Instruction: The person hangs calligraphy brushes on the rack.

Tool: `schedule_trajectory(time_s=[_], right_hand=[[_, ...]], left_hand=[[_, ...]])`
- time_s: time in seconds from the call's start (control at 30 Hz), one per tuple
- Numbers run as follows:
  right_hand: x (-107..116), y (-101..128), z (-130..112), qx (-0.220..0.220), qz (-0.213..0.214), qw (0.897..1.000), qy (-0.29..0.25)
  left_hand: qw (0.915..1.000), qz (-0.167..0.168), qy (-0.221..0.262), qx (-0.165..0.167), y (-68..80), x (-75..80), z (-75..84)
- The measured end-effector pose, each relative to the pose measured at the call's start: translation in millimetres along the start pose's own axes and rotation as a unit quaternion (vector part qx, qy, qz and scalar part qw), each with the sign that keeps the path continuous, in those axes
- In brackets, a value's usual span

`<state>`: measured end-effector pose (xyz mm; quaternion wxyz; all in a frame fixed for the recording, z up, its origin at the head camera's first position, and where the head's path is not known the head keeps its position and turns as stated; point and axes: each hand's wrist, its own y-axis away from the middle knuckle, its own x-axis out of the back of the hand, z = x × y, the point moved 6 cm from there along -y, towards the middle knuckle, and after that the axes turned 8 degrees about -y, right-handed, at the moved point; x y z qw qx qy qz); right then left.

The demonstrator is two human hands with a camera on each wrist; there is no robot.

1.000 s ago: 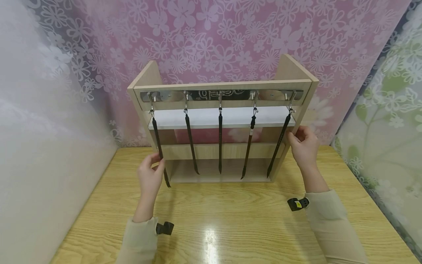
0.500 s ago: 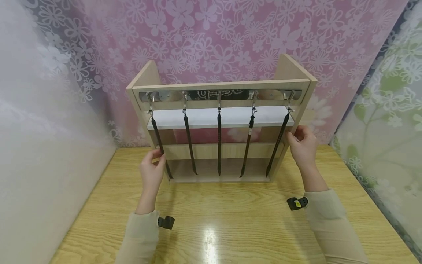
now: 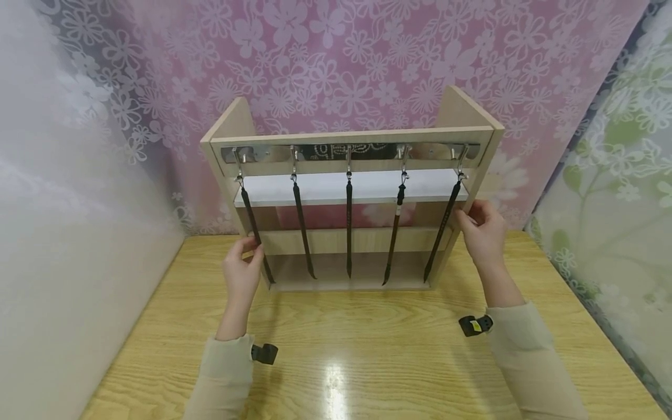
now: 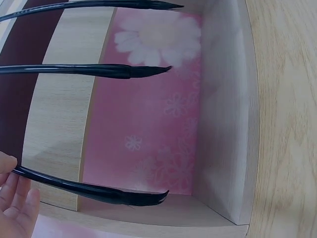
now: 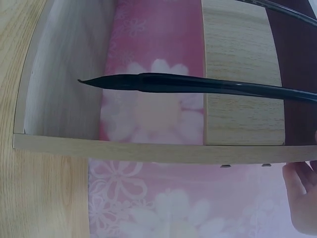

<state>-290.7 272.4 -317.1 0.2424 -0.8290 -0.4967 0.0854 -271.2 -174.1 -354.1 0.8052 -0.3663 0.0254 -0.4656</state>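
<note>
Several calligraphy brushes hang by their loops from the metal hook rail across a small wooden shelf. My left hand pinches the leftmost black brush partway down its handle, beside the shelf's left side panel. In the left wrist view, this brush's dark tip points away from the fingers and bends slightly at its end. At the other side my right hand grips the edge of the right side panel, next to the rightmost brush, which hangs free. Part of that hand is cut off in the right wrist view.
Between the hands hang a black brush, another black brush and a brown-handled brush. The shelf stands on a wood-grain table, with a pink floral backdrop behind and pale walls at both sides.
My left hand has moved slightly up and toward the shelf, bringing the leftmost brush's tip back with it. My right hand has stayed at the side panel.
</note>
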Motion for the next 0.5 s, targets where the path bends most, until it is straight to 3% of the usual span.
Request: schedule_trajectory(time_s=[0.2,0.5], right_hand=[[3,5,-5,0.011,-0.012,1.0,-0.019],[15,19,-18,0.06,-0.017,0.996,0.06]], left_hand=[[1.0,-0.005,0.007,0.001,0.9,-0.1,-6.7],[0.9997,-0.013,0.016,-0.013,3.4,9.5,0.3]])
